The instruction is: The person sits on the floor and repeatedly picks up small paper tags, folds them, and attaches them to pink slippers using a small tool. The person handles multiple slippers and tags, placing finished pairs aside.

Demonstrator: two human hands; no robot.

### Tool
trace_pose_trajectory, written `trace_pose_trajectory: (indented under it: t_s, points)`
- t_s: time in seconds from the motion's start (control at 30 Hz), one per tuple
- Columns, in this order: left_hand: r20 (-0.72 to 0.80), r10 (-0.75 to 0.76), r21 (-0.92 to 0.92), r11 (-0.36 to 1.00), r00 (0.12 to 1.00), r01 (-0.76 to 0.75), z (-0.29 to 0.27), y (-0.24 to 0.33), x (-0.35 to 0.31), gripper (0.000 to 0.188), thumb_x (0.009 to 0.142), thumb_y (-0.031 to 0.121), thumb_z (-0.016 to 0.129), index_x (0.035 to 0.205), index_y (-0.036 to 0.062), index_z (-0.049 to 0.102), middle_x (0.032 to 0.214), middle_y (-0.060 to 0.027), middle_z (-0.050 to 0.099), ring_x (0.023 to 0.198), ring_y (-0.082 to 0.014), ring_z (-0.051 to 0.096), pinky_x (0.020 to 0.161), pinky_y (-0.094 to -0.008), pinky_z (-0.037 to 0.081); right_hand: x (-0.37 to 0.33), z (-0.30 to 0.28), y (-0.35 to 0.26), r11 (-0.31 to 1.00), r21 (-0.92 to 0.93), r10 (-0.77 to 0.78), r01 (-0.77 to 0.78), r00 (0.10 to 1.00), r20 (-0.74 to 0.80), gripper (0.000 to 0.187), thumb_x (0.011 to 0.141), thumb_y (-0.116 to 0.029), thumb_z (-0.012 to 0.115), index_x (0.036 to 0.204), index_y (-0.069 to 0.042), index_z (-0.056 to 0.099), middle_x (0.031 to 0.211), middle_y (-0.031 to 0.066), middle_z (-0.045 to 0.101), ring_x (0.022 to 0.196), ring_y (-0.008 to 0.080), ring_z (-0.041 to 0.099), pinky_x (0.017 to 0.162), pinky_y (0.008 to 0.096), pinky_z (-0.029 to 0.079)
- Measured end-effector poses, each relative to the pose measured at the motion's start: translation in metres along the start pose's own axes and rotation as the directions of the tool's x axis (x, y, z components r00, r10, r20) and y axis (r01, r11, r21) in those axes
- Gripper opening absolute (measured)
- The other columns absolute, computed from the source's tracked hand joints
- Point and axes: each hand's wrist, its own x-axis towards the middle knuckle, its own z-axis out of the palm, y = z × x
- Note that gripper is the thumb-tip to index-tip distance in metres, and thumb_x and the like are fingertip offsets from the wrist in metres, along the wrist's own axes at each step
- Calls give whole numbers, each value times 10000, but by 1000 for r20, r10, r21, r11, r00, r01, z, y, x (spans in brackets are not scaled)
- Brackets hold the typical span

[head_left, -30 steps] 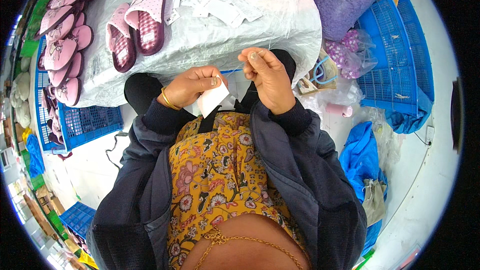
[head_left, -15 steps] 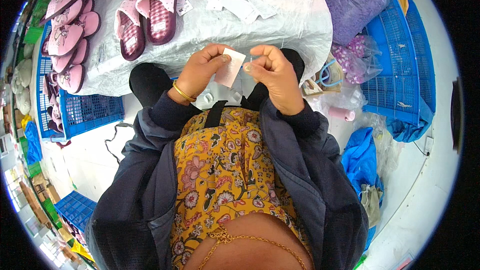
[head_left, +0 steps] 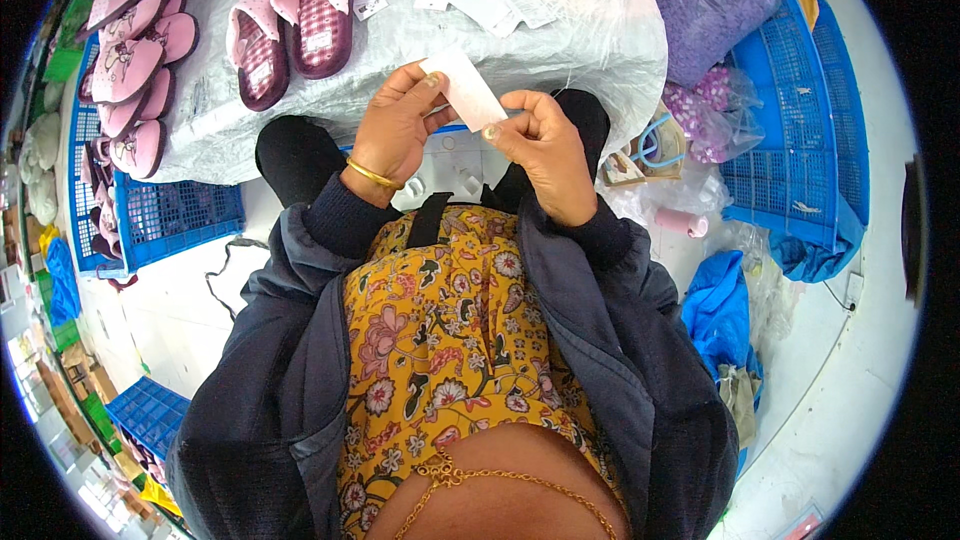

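Observation:
A small white paper tag [head_left: 464,90] is stretched slantwise between my two hands, above my lap and just in front of the table edge. My left hand [head_left: 396,125] pinches its upper left end between thumb and finger. At the lower right corner, the thumb and finger of my right hand [head_left: 545,145] close on the tag as well. Beyond my left hand a pair of pink slippers with checked insoles lies on the plastic-covered table; the right slipper [head_left: 318,15] and the left slipper [head_left: 258,45] are side by side.
More paper tags [head_left: 470,0] are scattered on the table [head_left: 420,50]. Pink slippers [head_left: 130,70] are stacked at the left, by a blue crate [head_left: 180,220]. At the right stand a purple bundle in plastic [head_left: 710,5], another blue crate [head_left: 790,130] and a pink roll [head_left: 682,222].
The tag has turned, now slanting down to the right. My right hand has come to its lower corner, where before it was apart from it.

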Motion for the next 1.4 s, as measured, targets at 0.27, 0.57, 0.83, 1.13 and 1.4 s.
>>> trace_pose_trajectory:
  t_s: [0.27, 0.57, 0.83, 1.13, 1.4]
  points:
    - [19, 29, -85, 996, 999, -27, 0, -1, 0, 93, 991, 119, 553, 1058, 82, 605, 980, -7, 633, 963, -159, 635, 899, -368, 540, 0, 1, 2, 999, 34, 11, -11, 1000, -6, 309, 875, -132, 724, 1100, 45, 608, 868, 47, 663, 760, 73, 577, 677, 223, 454]
    - [25, 22, -112, 994, 999, -19, -3, -6, 0, 107, 990, 119, 559, 1078, 83, 607, 1019, -16, 643, 988, -156, 635, 906, -366, 539, 1, -1, 4, 997, 73, 15, -14, 1000, -7, 275, 871, -115, 724, 1069, 47, 623, 866, 26, 649, 753, 59, 563, 688, 207, 448]
    - [59, 5, -118, 993, 998, 2, 0, -8, 0, 125, 983, 109, 570, 1104, 89, 594, 1061, -26, 647, 1030, -166, 635, 920, -366, 529, 3, -2, 9, 991, 132, 34, -30, 999, -27, 265, 869, -120, 731, 1052, 40, 626, 861, 15, 638, 738, 49, 546, 680, 192, 435]
    - [465, -257, 6, 958, 847, 287, -24, 23, 6, 632, 1030, 537, 291, 1127, -2, 607, 1058, -197, 701, 1209, -376, 570, 1054, -467, 424, 3, -12, 15, 992, 42, -122, 122, 993, -10, 130, 863, -41, 714, 959, 10, 643, 843, 9, 653, 734, 44, 565, 665, 195, 462]
    - [464, -441, 805, 572, 768, -157, -7, 45, 16, 230, 901, 214, 666, 1043, 34, 690, 944, -18, 685, 921, -98, 602, 867, -264, 470, -4, -7, -4, 724, -507, -395, 467, 884, 250, 115, 785, -104, 711, 886, -80, 663, 805, 91, 642, 702, 264, 627, 630, 347, 485]
